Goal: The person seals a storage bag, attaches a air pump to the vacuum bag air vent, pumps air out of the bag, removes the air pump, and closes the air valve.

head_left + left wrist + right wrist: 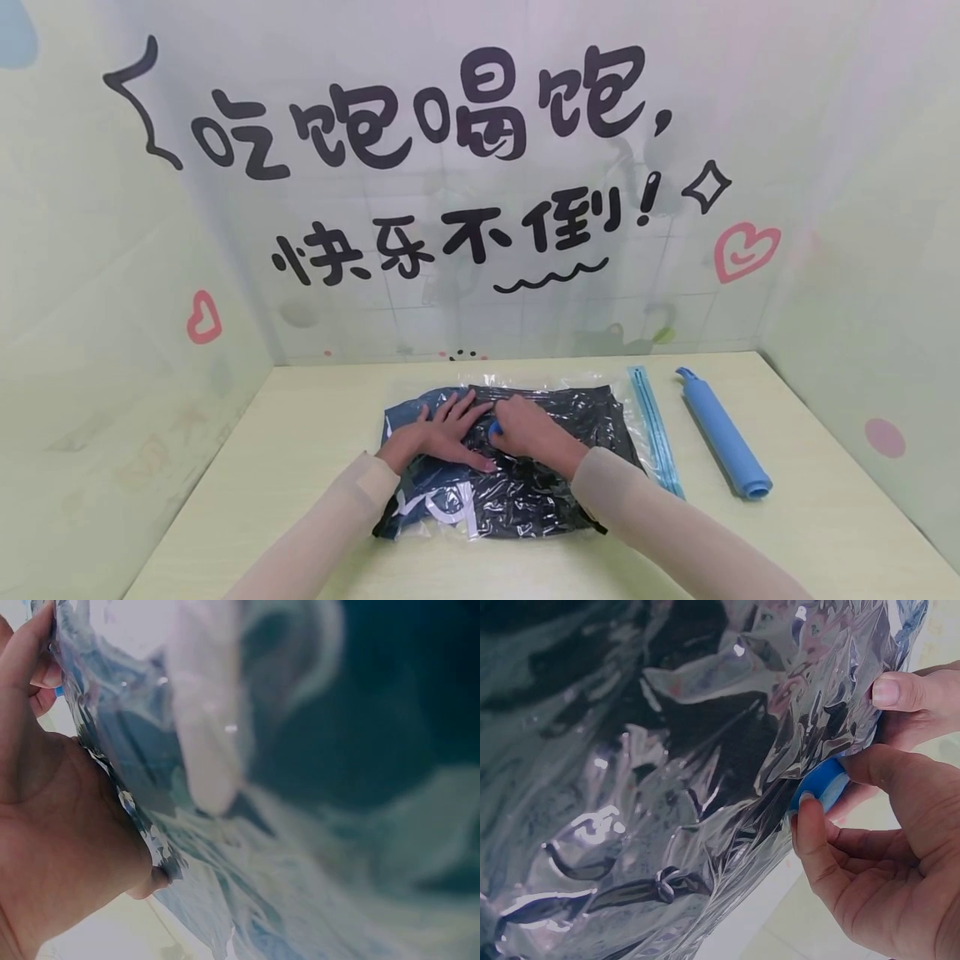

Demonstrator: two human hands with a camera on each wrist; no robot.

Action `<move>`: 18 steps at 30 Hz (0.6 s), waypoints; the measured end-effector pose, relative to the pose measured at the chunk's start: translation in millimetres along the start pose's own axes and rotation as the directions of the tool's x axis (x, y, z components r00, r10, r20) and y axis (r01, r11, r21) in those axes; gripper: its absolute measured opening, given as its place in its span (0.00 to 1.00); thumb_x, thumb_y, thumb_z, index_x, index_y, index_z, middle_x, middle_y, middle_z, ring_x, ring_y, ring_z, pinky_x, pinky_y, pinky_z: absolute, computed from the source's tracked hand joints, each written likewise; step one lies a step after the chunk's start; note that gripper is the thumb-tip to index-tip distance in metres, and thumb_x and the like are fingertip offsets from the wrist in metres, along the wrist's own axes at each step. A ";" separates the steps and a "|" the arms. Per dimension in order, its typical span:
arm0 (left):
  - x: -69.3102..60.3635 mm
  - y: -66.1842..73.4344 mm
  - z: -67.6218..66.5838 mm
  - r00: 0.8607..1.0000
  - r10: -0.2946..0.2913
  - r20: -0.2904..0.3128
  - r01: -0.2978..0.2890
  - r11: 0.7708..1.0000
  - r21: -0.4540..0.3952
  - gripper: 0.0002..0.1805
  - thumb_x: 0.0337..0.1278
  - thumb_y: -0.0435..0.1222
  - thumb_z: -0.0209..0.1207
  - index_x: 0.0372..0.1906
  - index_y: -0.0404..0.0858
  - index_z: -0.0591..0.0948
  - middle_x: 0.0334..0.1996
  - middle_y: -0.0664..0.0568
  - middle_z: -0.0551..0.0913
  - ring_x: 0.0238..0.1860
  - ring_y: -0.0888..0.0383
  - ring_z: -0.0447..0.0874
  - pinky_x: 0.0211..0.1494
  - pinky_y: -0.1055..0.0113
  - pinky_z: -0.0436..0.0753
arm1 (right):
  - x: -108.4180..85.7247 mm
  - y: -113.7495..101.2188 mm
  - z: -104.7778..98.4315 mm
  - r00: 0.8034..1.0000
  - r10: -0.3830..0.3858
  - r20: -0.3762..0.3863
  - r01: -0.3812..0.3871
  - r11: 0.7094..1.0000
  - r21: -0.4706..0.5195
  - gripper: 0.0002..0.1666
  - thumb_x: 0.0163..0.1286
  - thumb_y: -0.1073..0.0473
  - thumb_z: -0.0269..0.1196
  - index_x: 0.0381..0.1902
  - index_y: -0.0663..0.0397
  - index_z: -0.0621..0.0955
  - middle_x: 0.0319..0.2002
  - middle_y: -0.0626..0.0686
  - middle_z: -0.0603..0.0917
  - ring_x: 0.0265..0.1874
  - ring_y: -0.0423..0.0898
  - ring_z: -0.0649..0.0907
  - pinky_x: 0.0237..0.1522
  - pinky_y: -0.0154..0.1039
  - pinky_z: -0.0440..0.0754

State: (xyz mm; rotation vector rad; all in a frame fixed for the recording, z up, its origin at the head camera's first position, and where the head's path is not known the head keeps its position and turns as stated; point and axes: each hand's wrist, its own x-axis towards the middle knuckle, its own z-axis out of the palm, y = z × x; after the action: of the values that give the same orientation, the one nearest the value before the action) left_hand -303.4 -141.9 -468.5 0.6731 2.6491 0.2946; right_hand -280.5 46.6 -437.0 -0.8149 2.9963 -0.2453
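Observation:
A clear vacuum storage bag [540, 504] with dark folded clothes inside lies flat on the table. My left hand [444, 437] rests on its top with fingers spread, pressing the wrinkled plastic. Just beside it, my right hand [527, 427] pinches the round blue valve cap [821, 784] on the bag between thumb and fingers. The right wrist view shows the cap's rim and the left thumb close by. In the left wrist view, the left palm [67, 832] lies along the glossy plastic.
A blue hand pump [724, 437] lies on the table [300, 433] to the right of the bag. The bag's blue zip strip [654, 433] runs along its right edge. Behind the table hangs a white printed curtain [450, 321], with more curtain at both sides.

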 end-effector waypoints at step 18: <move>-15.1 8.8 -20.4 0.999 0.052 0.006 -0.051 0.998 -0.028 0.54 0.60 0.72 0.52 0.83 0.52 0.49 0.82 0.48 0.38 0.79 0.41 0.33 0.71 0.29 0.39 | -6.8 21.4 -7.8 0.997 -0.074 0.034 0.069 0.989 0.131 0.16 0.72 0.52 0.68 0.38 0.61 0.79 0.23 0.49 0.74 0.19 0.43 0.72 0.24 0.39 0.70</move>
State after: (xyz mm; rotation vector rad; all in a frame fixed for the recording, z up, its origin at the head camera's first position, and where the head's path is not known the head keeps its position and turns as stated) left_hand -296.1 -143.9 -442.7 0.7329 2.6196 0.3428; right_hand -286.0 69.3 -432.7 -0.9038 2.8825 -0.4168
